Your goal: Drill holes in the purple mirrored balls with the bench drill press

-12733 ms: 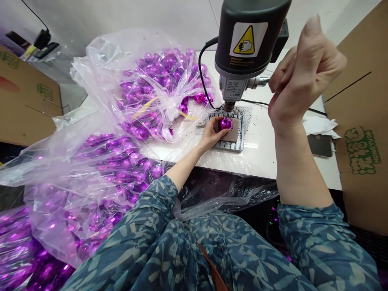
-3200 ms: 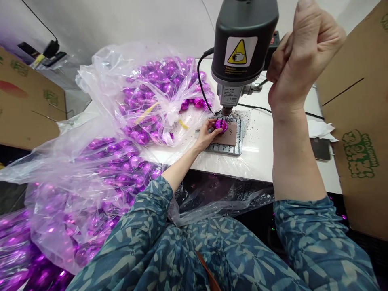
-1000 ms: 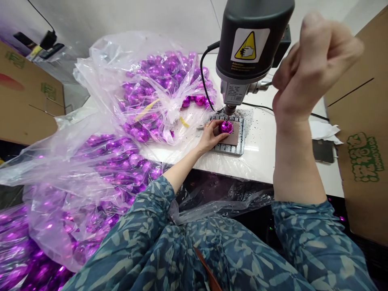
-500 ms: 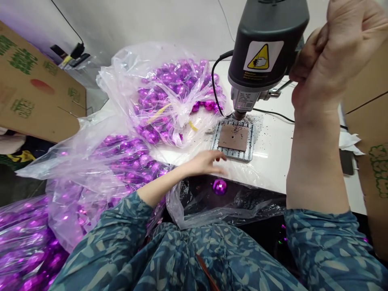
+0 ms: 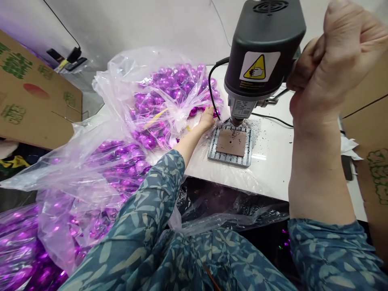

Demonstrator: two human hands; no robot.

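Note:
My left hand [image 5: 207, 118] reaches to the mouth of a clear plastic bag [image 5: 130, 76] full of shiny purple balls [image 5: 169, 87]. Its fingertips lie among the balls beside the black cord, and I cannot see whether they grip one. My right hand [image 5: 330, 60] is raised and closed around the lever handle [image 5: 277, 96] of the small drill press [image 5: 263, 48]. Under the drill bit lies the metal base plate [image 5: 250, 151] with a brown pad [image 5: 230, 142]; nothing sits on the pad.
A second clear bag of purple balls [image 5: 100, 169] sags off the white table's [image 5: 273, 161] left edge. A dark plastic bag [image 5: 230, 202] hangs open below the front edge. Cardboard boxes stand at left [image 5: 33, 105] and right [image 5: 376, 169]. Drill dust lies around the plate.
My left hand took the purple ball off the pad and let it fall into the dark bag below the table edge. It has since moved up to the bag of balls. My right hand stays on the lever.

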